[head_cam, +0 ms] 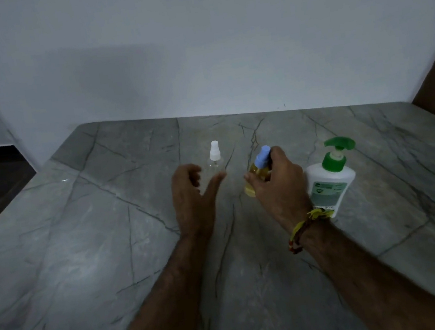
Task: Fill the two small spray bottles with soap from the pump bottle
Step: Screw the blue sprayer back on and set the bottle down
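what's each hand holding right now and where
The right hand grips the yellow spray bottle around its neck and blue cap. The left hand holds nothing.

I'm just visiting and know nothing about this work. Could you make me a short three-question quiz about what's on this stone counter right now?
1. True or false: the right hand grips the spray bottle with the blue top.
2. Which bottle looks clear and empty? A) the spray bottle with the white top B) the pump bottle C) the blue-topped one
3. Fill in: the left hand is open and holds ____.

Key:
1. True; the bottle it holds shows yellowish liquid.
2. A
3. nothing; it is near the white-topped bottle on the counter.
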